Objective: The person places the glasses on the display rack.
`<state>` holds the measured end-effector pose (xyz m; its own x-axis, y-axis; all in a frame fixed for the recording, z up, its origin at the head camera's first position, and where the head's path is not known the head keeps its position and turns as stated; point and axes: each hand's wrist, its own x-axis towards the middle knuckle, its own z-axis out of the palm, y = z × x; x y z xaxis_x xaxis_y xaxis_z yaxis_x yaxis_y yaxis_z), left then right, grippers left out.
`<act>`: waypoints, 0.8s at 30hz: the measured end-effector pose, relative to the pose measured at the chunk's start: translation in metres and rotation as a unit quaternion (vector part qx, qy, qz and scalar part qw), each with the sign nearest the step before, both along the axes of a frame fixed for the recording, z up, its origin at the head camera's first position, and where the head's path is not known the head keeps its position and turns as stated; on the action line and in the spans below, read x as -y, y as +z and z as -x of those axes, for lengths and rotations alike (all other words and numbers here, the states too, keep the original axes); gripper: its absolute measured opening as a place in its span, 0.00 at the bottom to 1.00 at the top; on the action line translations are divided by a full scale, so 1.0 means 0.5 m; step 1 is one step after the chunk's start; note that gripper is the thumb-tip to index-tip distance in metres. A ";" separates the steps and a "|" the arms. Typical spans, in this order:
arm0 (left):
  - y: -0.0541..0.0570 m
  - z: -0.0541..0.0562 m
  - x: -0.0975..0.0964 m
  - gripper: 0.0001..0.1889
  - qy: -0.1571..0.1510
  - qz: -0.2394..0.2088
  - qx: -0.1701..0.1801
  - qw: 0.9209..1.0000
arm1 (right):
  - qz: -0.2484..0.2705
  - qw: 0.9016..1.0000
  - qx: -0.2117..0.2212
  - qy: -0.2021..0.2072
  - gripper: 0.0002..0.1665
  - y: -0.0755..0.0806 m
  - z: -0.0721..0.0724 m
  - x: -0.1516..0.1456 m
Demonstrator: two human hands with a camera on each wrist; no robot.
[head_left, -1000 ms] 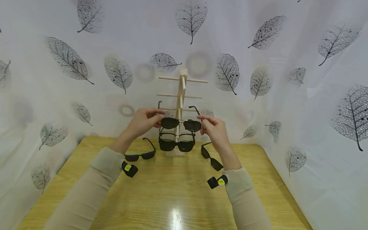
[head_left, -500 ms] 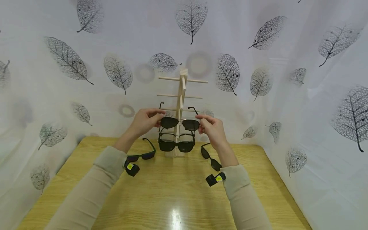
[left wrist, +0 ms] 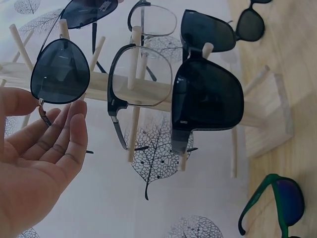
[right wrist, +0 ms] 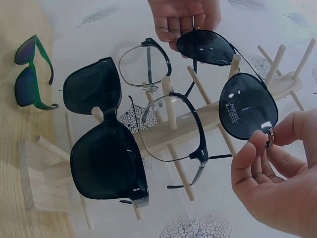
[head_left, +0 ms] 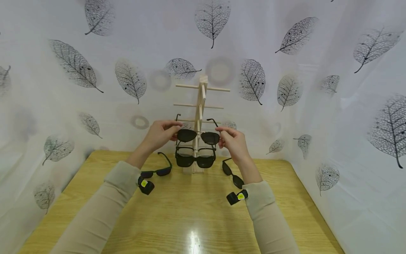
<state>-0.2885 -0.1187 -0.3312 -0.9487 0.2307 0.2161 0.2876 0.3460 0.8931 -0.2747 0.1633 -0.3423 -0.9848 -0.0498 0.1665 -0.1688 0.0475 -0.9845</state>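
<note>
Both hands hold one pair of dark aviator sunglasses (head_left: 210,138) by its two sides, in front of a wooden display stand (head_left: 199,106). My left hand (head_left: 161,134) pinches the hinge at the left lens, seen closely in the left wrist view. On the other side my right hand (head_left: 234,141) pinches the right hinge between thumb and fingers. The temples point back past the stand's pegs. Just below hang clear half-rim glasses (right wrist: 176,126), and under them black sunglasses (left wrist: 210,96), both on the stand.
Green-framed sunglasses (head_left: 163,171) lie on the wooden table (head_left: 177,218) left of the stand. Black sunglasses (head_left: 237,180) lie to the right, near my right wrist. Bare pegs (head_left: 219,89) stick out higher up the stand. A leaf-print curtain (head_left: 152,42) hangs behind.
The aviator sunglasses have shifted slightly left and levelled out, with my right hand moving left along with them. My left hand keeps nearly the same place.
</note>
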 end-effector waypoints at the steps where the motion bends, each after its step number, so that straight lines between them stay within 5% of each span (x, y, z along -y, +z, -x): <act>1: 0.000 0.001 0.000 0.18 0.000 -0.001 0.001 1.000 | 0.000 1.000 0.000 0.000 0.21 0.000 0.000 0.000; 24: -0.001 -0.001 0.001 0.19 -0.006 -0.004 0.004 1.000 | -0.021 1.000 -0.003 -0.005 0.21 -0.004 -0.001 -0.003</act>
<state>-0.2879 -0.1194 -0.3316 -0.9476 0.2411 0.2097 0.2840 0.3348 0.8985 -0.2739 0.1646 -0.3442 -0.9844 -0.0472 0.1697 -0.1733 0.0899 -0.9808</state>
